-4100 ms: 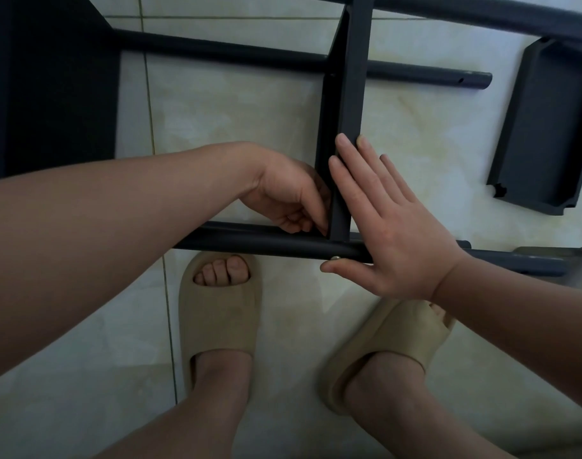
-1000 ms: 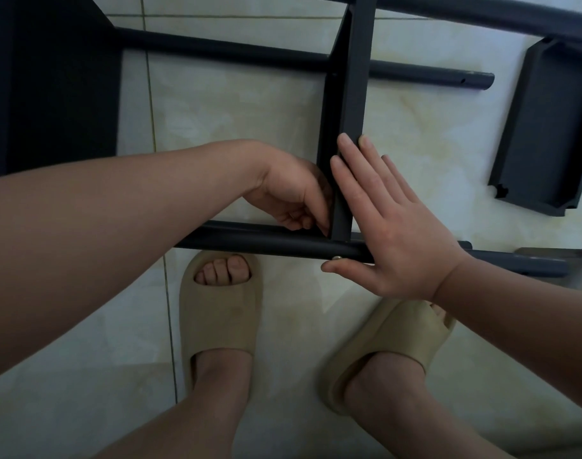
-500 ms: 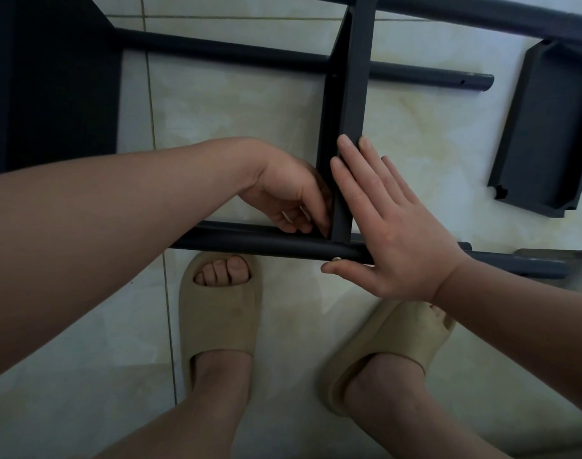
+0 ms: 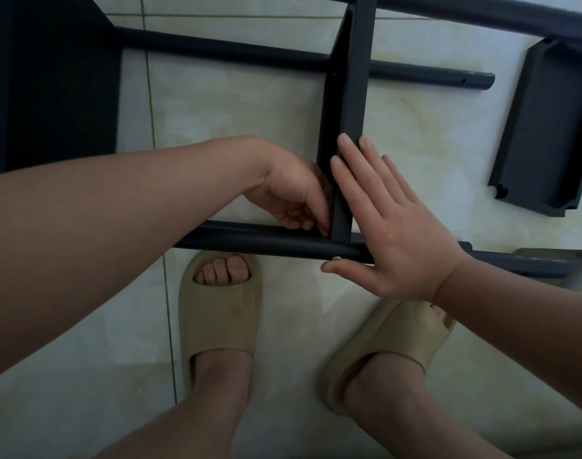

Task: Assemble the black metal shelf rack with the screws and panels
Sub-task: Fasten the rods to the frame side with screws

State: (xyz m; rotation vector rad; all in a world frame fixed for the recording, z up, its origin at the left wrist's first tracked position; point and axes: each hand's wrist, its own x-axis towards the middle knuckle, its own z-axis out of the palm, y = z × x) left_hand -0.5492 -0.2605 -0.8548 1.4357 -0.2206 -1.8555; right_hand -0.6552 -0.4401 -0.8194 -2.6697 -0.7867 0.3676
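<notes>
The black rack lies on its side on the tiled floor. A narrow shelf panel (image 4: 353,94) stands on edge between a far tube (image 4: 216,51) and a near tube (image 4: 249,241). My right hand (image 4: 392,226) lies flat, its straight fingers pressing the panel's right face, and its thumb sits beside a silver screw head (image 4: 336,258) on the near tube. My left hand (image 4: 291,197) is curled into the inner corner where the panel meets the near tube. It pinches a small metal part (image 4: 289,213) that is mostly hidden by the fingers.
A loose black panel (image 4: 544,127) lies on the floor at the right. A large black panel (image 4: 51,77) fills the upper left. Another tube (image 4: 481,14) crosses the top. My feet in beige slippers (image 4: 220,309) stand just in front of the near tube.
The fingers of my left hand have shifted slightly at the corner joint. My right hand and the rack have stayed put.
</notes>
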